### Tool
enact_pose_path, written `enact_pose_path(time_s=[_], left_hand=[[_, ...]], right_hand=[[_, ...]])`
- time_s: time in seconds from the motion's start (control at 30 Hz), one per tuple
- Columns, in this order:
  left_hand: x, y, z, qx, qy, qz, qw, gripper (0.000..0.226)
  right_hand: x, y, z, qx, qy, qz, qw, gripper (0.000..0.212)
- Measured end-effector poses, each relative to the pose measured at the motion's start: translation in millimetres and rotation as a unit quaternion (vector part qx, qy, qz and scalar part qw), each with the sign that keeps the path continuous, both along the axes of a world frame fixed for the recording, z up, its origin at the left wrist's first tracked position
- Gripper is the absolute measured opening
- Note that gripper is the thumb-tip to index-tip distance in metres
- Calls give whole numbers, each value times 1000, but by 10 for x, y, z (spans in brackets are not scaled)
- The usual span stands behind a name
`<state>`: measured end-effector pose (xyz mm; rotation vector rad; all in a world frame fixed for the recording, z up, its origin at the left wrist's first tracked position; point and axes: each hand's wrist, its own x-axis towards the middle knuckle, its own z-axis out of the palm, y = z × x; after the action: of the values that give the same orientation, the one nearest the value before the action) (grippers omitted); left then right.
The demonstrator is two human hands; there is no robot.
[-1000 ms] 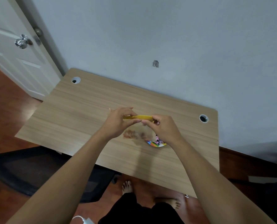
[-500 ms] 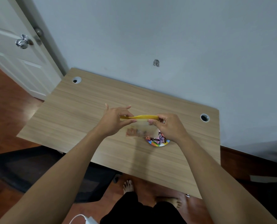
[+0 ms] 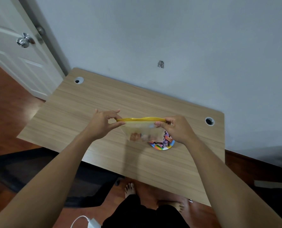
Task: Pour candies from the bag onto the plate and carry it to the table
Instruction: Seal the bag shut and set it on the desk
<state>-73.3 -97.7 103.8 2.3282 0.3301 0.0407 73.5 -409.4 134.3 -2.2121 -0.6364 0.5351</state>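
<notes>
I am holding the bag [image 3: 141,130] up off the desk [image 3: 91,109] by its yellow zip strip [image 3: 141,119], one end pinched in each hand, so that the clear pouch hangs straight down and its mouth stays on top. My left hand [image 3: 102,124] has thumb and forefinger closed on the left end of the strip, the other fingers fanned loose above it; my right hand [image 3: 178,127] grips the right end the same way, fingers curled in tight. Holding it stretched between two pinches keeps the strip flat and taut, which I judge is what running the seal along its length needs, though I cannot tell whether the seal is closed or parted right now. A few candies [image 3: 137,136] sit blurred at the bottom of the pouch, gathered there by their own weight. The plate [image 3: 160,146], a small one with a bright rainbow rim, lies on the desk just below and to the right of the bag, partly hidden behind the pouch and my right hand, and it already carries a heap of wrapped sweets [image 3: 167,139]. I keep the bag close over the plate so anything that slips out lands near it. The plate is not yet lifted; carrying it seems the step left.
</notes>
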Motion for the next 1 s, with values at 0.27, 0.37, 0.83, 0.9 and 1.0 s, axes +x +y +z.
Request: enact_pose_path(time_s=[0.27,0.37,0.83,0.9,1.0], left_hand=[[-162,183,-164,-80,13,47,996,15],[-231,289,-292,-53,35,61,996,10],[-213,473,-823,-22,49,138,989,3],[-142,463,-838,-19,33,155,987,8],[-29,389,-837,-17,2,160,987,26]], right_hand=[[-19,180,-282,-12,47,-5,999,19],[-98,294,-496,-35,78,26,996,20],[-221,533,-1237,-37,148,-30,988,17],[-183,476,-1281,-28,165,-49,985,19],[-81,334,-1311,-25,186,-83,979,23]])
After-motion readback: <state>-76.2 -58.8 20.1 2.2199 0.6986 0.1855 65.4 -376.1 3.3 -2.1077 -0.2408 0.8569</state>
